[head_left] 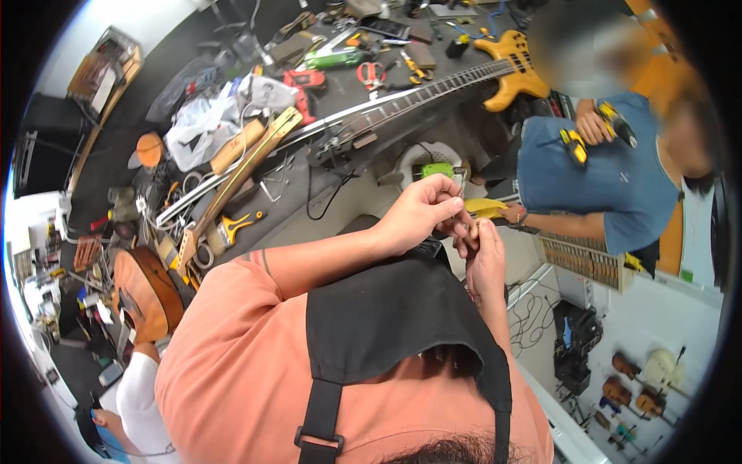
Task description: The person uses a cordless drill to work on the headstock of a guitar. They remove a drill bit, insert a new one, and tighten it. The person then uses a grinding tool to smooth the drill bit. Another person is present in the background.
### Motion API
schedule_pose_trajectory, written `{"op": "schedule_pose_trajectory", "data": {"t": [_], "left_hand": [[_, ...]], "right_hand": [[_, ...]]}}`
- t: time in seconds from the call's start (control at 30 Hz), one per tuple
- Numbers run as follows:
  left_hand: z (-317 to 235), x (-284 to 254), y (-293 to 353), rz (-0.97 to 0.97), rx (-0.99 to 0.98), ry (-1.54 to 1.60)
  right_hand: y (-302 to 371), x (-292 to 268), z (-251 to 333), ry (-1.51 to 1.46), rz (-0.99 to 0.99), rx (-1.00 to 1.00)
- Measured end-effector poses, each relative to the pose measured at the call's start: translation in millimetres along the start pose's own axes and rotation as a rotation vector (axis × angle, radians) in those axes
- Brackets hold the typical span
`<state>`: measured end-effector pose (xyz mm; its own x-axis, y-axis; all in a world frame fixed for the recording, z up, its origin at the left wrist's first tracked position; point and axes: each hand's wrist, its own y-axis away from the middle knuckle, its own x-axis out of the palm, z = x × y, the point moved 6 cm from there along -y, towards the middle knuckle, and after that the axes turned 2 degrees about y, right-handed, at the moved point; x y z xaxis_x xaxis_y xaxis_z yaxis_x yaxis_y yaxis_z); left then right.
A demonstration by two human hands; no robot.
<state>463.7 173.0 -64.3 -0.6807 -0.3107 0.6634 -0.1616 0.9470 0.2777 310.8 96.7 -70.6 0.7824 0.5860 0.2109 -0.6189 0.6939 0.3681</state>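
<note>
**Cluttered dark tabletop**

Beyond the grip, a dark tabletop [325, 193] is seen, crowded with a yellow bass guitar [464, 77], a bare wooden neck [232, 182], a red drill [305, 81], red-handled pliers [372, 73] and white plastic bags [202, 124].

Bass guitar [433, 89] on workbench [325, 178] — left of co-worker [610, 178]

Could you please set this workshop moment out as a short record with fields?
left hand: left hand, fingers curled, pinching a small part too small to identify
right hand: right hand, raised against the left, fingers meeting at the same small part
clothing: orange shirt under a black apron
bench: cluttered dark workbench
on bench: yellow-bodied electric bass guitar, red-handled scissors, long pale wooden neck blank
nearby: co-worker in a blue T-shirt holding a yellow and black power drill
</note>
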Motion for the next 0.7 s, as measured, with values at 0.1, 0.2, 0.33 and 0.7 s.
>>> {"op": "schedule_pose_trajectory", "data": {"t": [0.1, 0.2, 0.33, 0.7], "left_hand": [[-2.3, -35.9, 16.1, -0.112, 0.039, 0.041], [-9.8, -67.5, 39.2, -0.217, 0.104, 0.153], [-15.6, -101.8, 71.2, -0.433, 0.18, 0.168], [-23.4, -130.8, 108.9, -0.612, 0.262, 0.045]], "right_hand": [[-18.6, 31.3, -14.0, 0.007, 0.078, 0.079], [-39.9, 60.7, -28.5, 0.02, 0.209, 0.158], [-60.9, 99.1, -38.9, 0.078, 0.326, 0.176], [-80.6, 140.9, -40.6, 0.175, 0.449, 0.134]]}}
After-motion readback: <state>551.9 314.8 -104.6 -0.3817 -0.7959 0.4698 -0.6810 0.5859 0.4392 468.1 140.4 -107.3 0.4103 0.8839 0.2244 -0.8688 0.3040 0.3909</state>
